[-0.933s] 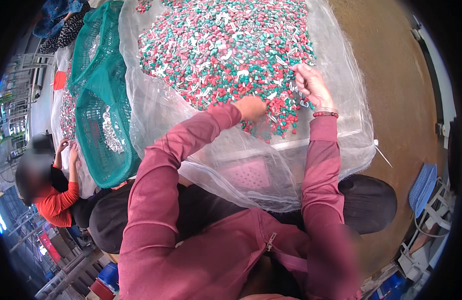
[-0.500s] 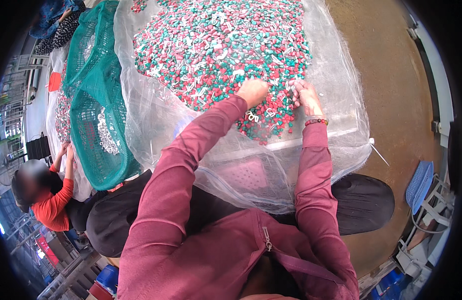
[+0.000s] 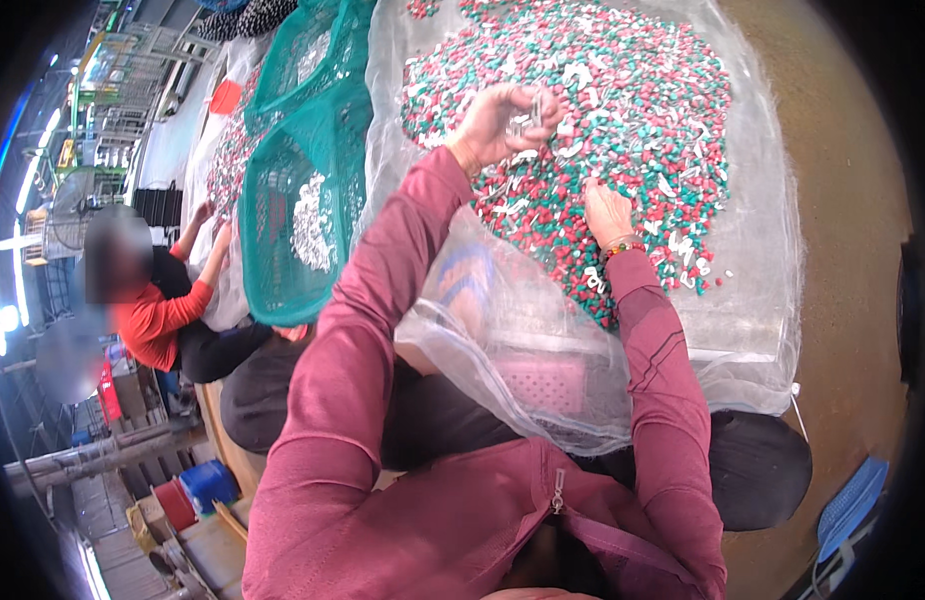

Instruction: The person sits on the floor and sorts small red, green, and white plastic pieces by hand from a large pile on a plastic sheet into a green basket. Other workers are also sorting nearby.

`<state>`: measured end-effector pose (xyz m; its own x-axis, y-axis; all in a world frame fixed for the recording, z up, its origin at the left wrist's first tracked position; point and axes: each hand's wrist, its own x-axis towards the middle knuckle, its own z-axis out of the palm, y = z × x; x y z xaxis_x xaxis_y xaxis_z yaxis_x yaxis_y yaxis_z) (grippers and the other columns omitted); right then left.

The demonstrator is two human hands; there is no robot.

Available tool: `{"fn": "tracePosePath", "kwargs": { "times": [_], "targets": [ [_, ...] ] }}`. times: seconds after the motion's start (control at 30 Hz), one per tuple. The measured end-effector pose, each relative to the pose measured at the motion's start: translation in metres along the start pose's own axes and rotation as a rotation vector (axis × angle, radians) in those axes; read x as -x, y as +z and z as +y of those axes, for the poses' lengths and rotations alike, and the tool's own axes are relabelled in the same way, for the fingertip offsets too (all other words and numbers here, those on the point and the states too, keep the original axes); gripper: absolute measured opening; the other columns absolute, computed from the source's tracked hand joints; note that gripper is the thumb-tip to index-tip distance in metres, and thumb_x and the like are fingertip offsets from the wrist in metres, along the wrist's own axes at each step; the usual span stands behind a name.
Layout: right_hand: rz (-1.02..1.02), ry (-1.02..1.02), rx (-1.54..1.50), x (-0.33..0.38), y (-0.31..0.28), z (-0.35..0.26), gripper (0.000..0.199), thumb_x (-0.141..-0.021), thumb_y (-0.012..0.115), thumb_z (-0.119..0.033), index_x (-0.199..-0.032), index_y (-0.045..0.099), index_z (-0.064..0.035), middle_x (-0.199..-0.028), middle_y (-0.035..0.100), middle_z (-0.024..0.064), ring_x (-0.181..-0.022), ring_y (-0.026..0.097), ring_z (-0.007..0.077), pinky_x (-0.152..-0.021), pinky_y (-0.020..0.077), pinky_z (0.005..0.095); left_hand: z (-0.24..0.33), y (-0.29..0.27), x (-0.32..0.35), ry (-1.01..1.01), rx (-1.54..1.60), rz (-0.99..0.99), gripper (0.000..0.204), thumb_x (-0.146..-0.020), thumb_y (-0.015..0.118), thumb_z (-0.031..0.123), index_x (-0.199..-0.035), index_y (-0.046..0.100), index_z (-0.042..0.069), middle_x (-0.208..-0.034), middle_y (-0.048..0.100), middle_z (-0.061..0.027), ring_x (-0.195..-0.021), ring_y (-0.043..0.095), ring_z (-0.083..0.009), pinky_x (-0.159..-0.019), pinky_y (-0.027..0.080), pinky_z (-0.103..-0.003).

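Observation:
A wide spread of small red, green and white pieces (image 3: 623,100) lies on a pale mesh cloth (image 3: 768,250) in front of me. My left hand (image 3: 505,125) is above the left side of the spread, its fingers curled around several white loop-like pieces (image 3: 528,122). My right hand (image 3: 610,212) is down at the near middle of the spread, with bent fingers touching the pieces. Its fingertips point away from me, and what they pinch, if anything, is hidden. More white curled pieces (image 3: 688,245) lie scattered to the right of it.
To the left stand green mesh baskets (image 3: 251,240), the nearer with a heap of white pieces (image 3: 313,225). Beyond them a person in orange (image 3: 158,320) works at another pile. A pink perforated thing (image 3: 543,385) shows through the mesh near my lap. A blue basket (image 3: 853,505) is at far right.
My left hand has lifted off the pieces and moved left, turning so white pieces show in it. My right hand has shifted from the right edge into the spread. The whole view has swung left.

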<state>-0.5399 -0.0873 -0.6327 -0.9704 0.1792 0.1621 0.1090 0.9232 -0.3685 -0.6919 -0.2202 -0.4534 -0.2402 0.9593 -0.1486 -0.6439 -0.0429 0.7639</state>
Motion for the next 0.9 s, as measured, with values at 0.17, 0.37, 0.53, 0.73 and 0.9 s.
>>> {"fn": "tracePosePath", "kwargs": {
  "times": [0.17, 0.37, 0.53, 0.73, 0.9],
  "targets": [
    [-0.153, 0.134, 0.105, 0.022, 0.012, 0.002, 0.013, -0.082, 0.051, -0.005, -0.093, 0.050, 0.0027, -0.071, 0.066, 0.0181, -0.067, 0.068, 0.0308, -0.057, 0.0542, 0.0410, -0.015, 0.005, 0.014, -0.239, -0.344, 0.142, 0.033, -0.092, 0.051, 0.032, -0.069, 0.047, 0.008, -0.069, 0.043, 0.0011, -0.047, 0.032, -0.0035, -0.034, 0.019, -0.016],
    [0.029, 0.354, -0.045, 0.027, -0.015, 0.045, 0.015, -0.085, 0.057, -0.014, -0.082, 0.058, 0.0005, -0.069, 0.066, 0.0154, -0.057, 0.065, 0.0277, -0.050, 0.0501, 0.0394, -0.115, -0.032, 0.031, -0.361, -1.830, 0.373, 0.043, -0.085, 0.062, 0.044, -0.076, 0.065, 0.001, -0.069, 0.065, -0.0142, -0.064, 0.065, -0.0278, -0.060, 0.051, -0.039],
    [-0.077, 0.568, -1.886, 0.021, -0.088, 0.081, 0.017, -0.086, 0.062, -0.020, -0.077, 0.054, -0.0080, -0.058, 0.035, -0.0052, -0.051, 0.035, 0.0051, -0.041, 0.0226, 0.0173, -0.185, -0.056, 0.037, -0.159, -1.979, 0.327, 0.015, -0.075, 0.066, 0.016, -0.073, 0.065, 0.001, -0.075, 0.065, -0.0192, -0.075, 0.066, -0.0341, -0.068, 0.052, -0.043],
    [-0.185, 0.199, -2.157, 0.009, -0.143, 0.054, 0.023, -0.094, 0.051, -0.023, -0.077, 0.044, -0.0086, -0.063, 0.040, -0.0008, -0.053, 0.036, 0.0058, -0.039, 0.0245, 0.0170, -0.162, -0.044, 0.007, -0.224, -1.635, 0.511, 0.036, -0.077, 0.069, 0.034, -0.071, 0.066, -0.001, -0.068, 0.064, -0.0203, -0.069, 0.065, -0.0334, -0.068, 0.051, -0.043],
    [-0.382, 0.422, -1.670, -0.006, -0.109, 0.022, 0.022, -0.094, 0.051, -0.027, -0.080, 0.051, -0.0115, -0.064, 0.043, -0.0017, -0.049, 0.036, 0.0031, -0.038, 0.0218, 0.0191, -0.103, -0.071, 0.029, -0.508, -1.697, 0.628, 0.043, -0.071, 0.077, 0.038, -0.071, 0.067, -0.004, -0.068, 0.066, -0.0183, -0.067, 0.067, -0.0292, -0.064, 0.053, -0.040]
  ]
}}
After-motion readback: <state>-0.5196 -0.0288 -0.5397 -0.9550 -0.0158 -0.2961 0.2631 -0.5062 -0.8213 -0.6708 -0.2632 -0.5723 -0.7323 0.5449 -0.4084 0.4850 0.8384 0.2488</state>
